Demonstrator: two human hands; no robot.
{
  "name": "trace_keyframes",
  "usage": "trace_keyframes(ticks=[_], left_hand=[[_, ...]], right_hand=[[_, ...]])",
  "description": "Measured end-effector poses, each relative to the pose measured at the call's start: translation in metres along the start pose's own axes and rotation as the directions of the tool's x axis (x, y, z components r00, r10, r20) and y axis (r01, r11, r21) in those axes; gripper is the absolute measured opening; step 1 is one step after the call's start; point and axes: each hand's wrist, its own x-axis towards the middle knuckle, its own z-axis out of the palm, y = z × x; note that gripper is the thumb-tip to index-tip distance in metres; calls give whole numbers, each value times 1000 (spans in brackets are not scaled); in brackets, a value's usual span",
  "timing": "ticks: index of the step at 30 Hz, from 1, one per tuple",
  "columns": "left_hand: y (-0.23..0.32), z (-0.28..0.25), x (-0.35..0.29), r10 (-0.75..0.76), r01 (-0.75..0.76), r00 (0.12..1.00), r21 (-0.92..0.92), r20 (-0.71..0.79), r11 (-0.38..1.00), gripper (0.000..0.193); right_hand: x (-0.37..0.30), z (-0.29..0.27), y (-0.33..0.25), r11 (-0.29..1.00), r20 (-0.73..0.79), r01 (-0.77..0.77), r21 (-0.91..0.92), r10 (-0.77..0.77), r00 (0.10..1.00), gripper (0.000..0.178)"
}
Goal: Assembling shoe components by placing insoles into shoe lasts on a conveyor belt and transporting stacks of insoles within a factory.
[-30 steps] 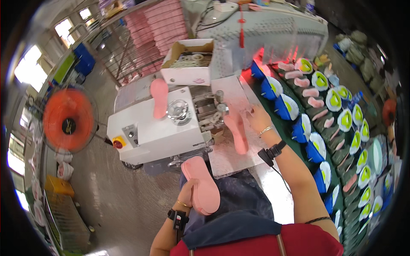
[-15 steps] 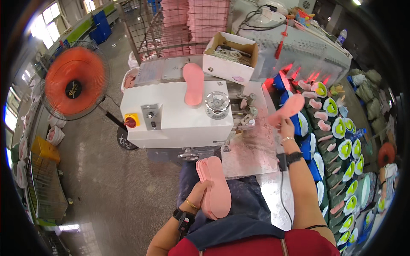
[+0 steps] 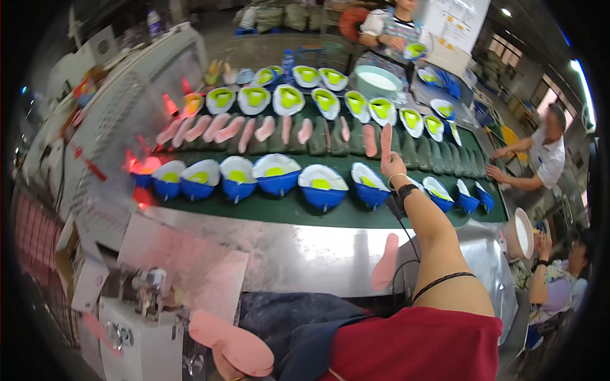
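My right hand (image 3: 394, 166) reaches out over a green conveyor belt (image 3: 279, 208), its fingers closed on a pink insole (image 3: 386, 141) held upright. Below and around it runs a row of dark green shoe-shaped pieces (image 3: 422, 154); several to the left have pink insoles (image 3: 305, 130) on or against them. My left hand (image 3: 223, 367), partly hidden at the lower edge, grips a small stack of pink insoles (image 3: 244, 348) near my lap. Another loose insole (image 3: 385, 263) lies on the metal ledge in front of the belt.
Blue-and-white shoe uppers (image 3: 324, 187) with yellow-green insides line both sides of the belt. A white machine (image 3: 143, 346) stands lower left, and a heater housing (image 3: 136, 120) glows red at the belt's left end. Co-workers stand across the belt and at right; a cable hangs beside my right arm.
My view has swung right, from the white machine to the belt. My right hand has carried its insole out over the dark row. The left hand still holds the stack, now at the lower edge.
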Motion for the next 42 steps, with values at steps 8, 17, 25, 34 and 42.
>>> trace_keyframes(ticks=[8, 17, 25, 34, 42], left_hand=[[-3, 81, -7, -65, 69, 971, 10, -232, 998, 54], [-26, 64, 22, 11, 24, 972, 144, -236, 989, 55], [-37, 101, 22, 94, -92, 995, 30, -46, 995, 40], [-42, 95, -2, -4, 37, 964, 119, -267, 992, 61], [-61, 20, 27, 36, -18, 981, 94, -191, 995, 56]], right_hand=[[53, -47, 114, 959, 62, -146, -245, 166, 984, 24], [83, 49, 112, 1000, -296, 1, -15, -6, 955, 23], [59, 106, 54, 976, 133, -26, 217, -3, 991, 29], [70, 130, 41, 926, 80, -286, 244, 275, 958, 29], [80, 144, 56, 956, 130, -130, 262, 99, 987, 34]])
